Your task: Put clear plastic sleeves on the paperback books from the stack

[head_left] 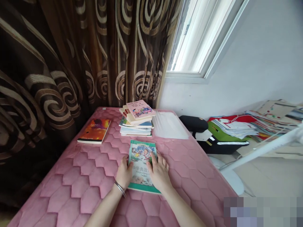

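A green-bordered picture-covered book [140,160] with Chinese characters lies face up on the pink quilted mattress, in front of me. My left hand [124,172] grips its left edge, thumb over the cover and the other fingers mostly hidden at the side. On the right side, my right hand [160,171] is closed about the book's edge, with thumb and index finger resting on the cover. A bangle circles my left wrist. Just beyond the book stands an untidy stack of books [136,123], topped by a pink-covered book [140,109].
An orange and purple book [94,130] lies alone at the left on the mattress [99,171]. Clear plastic sheets or sleeves [169,124] lie right of the stack. Patterned curtains [113,56] hang behind. A white stand [258,151] and piled papers [239,127] are at right.
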Action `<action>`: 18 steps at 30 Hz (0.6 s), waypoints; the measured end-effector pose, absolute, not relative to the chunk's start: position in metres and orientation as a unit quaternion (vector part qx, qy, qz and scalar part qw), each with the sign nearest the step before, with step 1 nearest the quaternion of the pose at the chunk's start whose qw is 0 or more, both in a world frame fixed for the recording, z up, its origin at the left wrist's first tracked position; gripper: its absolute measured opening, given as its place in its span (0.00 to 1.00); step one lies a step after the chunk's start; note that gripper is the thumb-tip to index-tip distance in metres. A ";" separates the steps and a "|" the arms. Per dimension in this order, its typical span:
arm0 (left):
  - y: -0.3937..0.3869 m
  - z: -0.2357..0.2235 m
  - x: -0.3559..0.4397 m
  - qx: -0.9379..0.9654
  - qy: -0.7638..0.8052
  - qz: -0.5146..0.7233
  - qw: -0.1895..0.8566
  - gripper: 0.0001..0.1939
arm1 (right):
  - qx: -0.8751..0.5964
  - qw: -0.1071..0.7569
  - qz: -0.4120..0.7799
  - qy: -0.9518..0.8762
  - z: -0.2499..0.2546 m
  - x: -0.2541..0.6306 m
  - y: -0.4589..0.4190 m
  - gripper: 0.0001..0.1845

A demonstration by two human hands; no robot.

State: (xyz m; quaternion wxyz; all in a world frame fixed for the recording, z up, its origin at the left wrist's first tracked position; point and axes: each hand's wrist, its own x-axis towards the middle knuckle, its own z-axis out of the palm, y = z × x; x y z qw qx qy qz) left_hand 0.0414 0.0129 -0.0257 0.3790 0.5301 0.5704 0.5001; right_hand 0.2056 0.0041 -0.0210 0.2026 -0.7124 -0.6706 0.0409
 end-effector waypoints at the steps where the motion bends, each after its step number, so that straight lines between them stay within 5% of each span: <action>1: 0.012 -0.025 0.042 0.537 0.559 0.508 0.376 0.15 | -0.711 0.221 0.050 -0.666 -0.023 0.206 0.005 0.28; 9: -0.002 -0.006 0.048 0.556 0.480 0.555 0.390 0.17 | -0.644 0.474 0.274 -0.534 -0.016 0.222 0.011 0.39; 18: 0.008 -0.014 0.042 0.443 0.493 0.589 0.462 0.23 | -0.482 0.490 0.627 -0.367 0.007 0.218 -0.002 0.25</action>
